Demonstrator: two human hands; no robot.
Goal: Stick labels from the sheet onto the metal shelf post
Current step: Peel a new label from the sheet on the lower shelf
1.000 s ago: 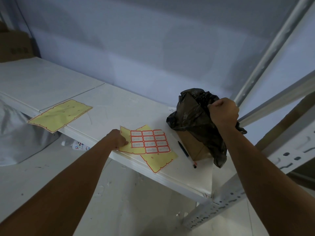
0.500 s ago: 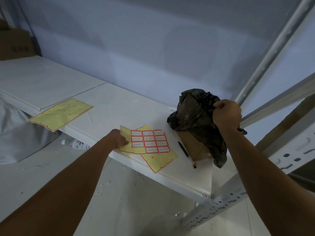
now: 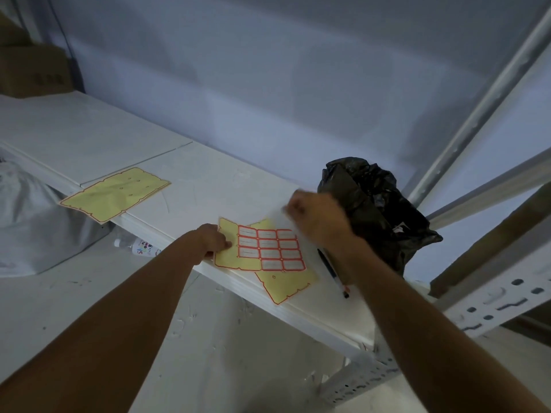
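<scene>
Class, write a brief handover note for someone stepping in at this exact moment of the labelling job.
Left hand pins the label sheet flat on the white shelf.
Right hand hovers blurred over the sheet's far corner; its grip is unclear.
A used-up sheet lies further left, a pen beside the black bag.
Most labels remain on the sheet. None is visible on the metal post.
Left: peel and stick.

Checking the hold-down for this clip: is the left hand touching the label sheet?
Touching. The head view shows the left hand with its fingertips pressed on the yellow left margin of the label sheet, no gap visible.
</scene>
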